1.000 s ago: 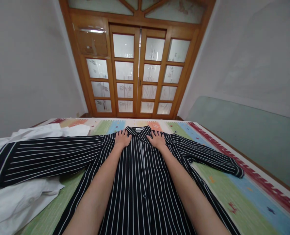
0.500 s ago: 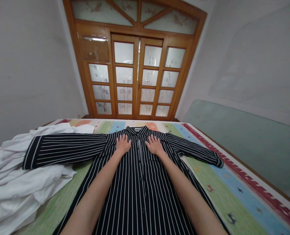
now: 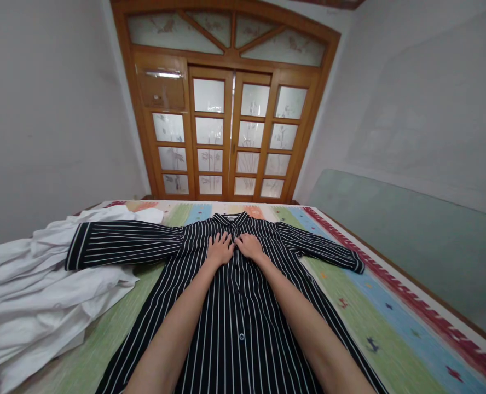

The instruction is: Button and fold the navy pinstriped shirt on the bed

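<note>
A black shirt with white stripes [image 3: 222,317] lies face up, its collar at the far end and both sleeves spread out to the sides. My left hand [image 3: 220,249] rests flat on the upper chest with its fingers apart, just left of the front opening. Beside it, my right hand [image 3: 249,246] has its fingers bent in at the opening's edge and appears to grip the fabric there; the fingertips are partly hidden. A button [image 3: 242,336] shows lower down the front.
Crumpled white cloth [image 3: 41,312] lies at the left, partly under the shirt's left-side sleeve. Beneath everything is a colourful patterned bed cover [image 3: 349,306]. A pale green board [image 3: 411,235] runs along the right wall. Wooden glass-paned doors [image 3: 230,131] stand beyond the far edge.
Both hands have moved inward to the shirt's front opening and slightly nearer. My right hand's fingers have gone from spread to bent in. The left-side sleeve has shifted right.
</note>
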Demonstrator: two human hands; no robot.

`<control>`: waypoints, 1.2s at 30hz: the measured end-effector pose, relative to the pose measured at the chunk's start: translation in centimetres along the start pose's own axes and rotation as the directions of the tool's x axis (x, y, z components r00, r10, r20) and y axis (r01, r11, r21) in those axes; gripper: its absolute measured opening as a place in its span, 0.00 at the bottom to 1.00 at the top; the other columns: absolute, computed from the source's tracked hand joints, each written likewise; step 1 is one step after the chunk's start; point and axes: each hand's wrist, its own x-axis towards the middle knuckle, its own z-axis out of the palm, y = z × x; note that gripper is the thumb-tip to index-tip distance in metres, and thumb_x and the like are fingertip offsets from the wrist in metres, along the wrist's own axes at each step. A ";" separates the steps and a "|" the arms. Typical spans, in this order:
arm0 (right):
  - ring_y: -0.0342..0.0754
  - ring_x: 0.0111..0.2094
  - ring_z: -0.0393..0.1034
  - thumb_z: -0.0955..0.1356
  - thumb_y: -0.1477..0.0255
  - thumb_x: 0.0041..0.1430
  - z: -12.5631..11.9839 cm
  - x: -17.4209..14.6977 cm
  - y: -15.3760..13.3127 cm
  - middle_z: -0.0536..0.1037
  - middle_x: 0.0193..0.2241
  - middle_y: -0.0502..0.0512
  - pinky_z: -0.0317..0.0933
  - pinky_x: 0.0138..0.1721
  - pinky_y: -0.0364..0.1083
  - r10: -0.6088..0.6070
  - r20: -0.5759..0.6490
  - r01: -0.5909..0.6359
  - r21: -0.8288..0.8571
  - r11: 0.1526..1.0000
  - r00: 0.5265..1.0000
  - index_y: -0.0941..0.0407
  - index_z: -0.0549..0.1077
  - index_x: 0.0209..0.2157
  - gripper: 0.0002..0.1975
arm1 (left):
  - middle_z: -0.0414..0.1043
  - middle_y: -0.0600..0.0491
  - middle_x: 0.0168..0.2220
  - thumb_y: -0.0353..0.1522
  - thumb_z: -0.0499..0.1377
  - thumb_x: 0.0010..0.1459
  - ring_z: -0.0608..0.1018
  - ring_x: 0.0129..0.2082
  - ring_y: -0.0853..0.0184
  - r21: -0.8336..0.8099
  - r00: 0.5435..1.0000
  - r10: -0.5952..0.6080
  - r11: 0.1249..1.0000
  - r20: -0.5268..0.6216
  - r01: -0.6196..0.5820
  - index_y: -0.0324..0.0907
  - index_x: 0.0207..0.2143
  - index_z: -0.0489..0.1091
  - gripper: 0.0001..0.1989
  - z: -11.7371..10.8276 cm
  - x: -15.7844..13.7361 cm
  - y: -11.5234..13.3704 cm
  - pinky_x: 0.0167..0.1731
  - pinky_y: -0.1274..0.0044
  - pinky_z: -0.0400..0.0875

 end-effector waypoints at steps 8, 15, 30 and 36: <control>0.60 0.51 0.65 0.59 0.65 0.65 1.4 0.9 -2.1 0.73 0.49 0.68 0.52 0.53 0.60 0.169 -0.187 -0.171 0.002 0.985 0.968 0.61 0.72 0.47 0.19 | 0.47 0.50 0.68 0.44 0.39 0.65 0.49 0.68 0.54 -0.021 0.998 -0.058 0.998 -0.003 0.058 0.44 0.66 0.52 0.30 0.3 1.6 -1.4 0.64 0.56 0.40; 0.60 0.48 0.64 0.60 0.68 0.64 2.2 2.0 -1.7 0.74 0.46 0.68 0.56 0.48 0.56 0.194 -0.304 -0.202 0.004 0.979 0.933 0.62 0.73 0.44 0.16 | 0.47 0.50 0.68 0.46 0.40 0.65 0.49 0.68 0.54 -0.042 0.998 -0.055 0.998 -0.019 0.054 0.46 0.65 0.53 0.30 0.4 2.4 -2.6 0.64 0.56 0.39; 0.55 0.47 0.61 0.62 0.68 0.64 2.4 2.5 -0.6 0.74 0.44 0.61 0.57 0.43 0.50 0.123 -0.294 -0.104 0.079 0.991 0.948 0.58 0.74 0.43 0.12 | 0.72 0.42 0.48 0.34 0.45 0.64 0.69 0.51 0.54 -0.089 0.951 -0.106 0.993 -0.290 0.083 0.40 0.45 0.75 0.19 0.3 3.4 0.2 0.52 0.61 0.60; 0.54 0.47 0.62 0.59 0.77 0.63 2.5 2.6 -0.3 0.75 0.43 0.61 0.57 0.44 0.49 0.156 -0.295 -0.125 0.121 0.985 0.942 0.59 0.75 0.41 0.14 | 0.70 0.42 0.46 0.32 0.49 0.62 0.68 0.49 0.55 -0.092 0.942 -0.100 0.993 -0.321 0.074 0.41 0.45 0.75 0.16 0.7 3.7 0.6 0.48 0.65 0.62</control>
